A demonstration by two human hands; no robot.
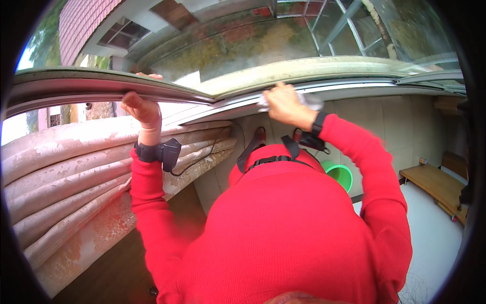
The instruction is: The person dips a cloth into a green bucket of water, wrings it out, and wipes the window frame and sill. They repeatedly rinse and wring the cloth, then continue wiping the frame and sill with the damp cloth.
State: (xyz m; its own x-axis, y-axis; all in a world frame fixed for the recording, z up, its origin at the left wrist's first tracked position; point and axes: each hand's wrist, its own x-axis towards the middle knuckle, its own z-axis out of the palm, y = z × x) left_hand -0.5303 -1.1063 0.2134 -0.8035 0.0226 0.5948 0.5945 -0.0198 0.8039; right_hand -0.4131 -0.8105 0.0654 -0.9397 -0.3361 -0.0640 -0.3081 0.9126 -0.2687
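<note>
My left hand [143, 111] grips the edge of a metal-framed window sash [83, 88]. Its thumb lies on the near side, and fingertips show over the far side. In my right hand [285, 103] is a crumpled white cloth [313, 101], partly hidden by the fingers. That hand is at the metal window track [349, 84], to the right of the sash's lower corner. The hand and cloth are slightly blurred, and I cannot tell how much of the cloth touches the track.
Patterned curtains [76, 163] hang on the left, beside a dark cable [201, 161]. A green bucket [343, 176] stands on the tiled floor by my feet. A low wooden bench-like piece [433, 178] is at the right. Beyond the window are metal bars [349, 22].
</note>
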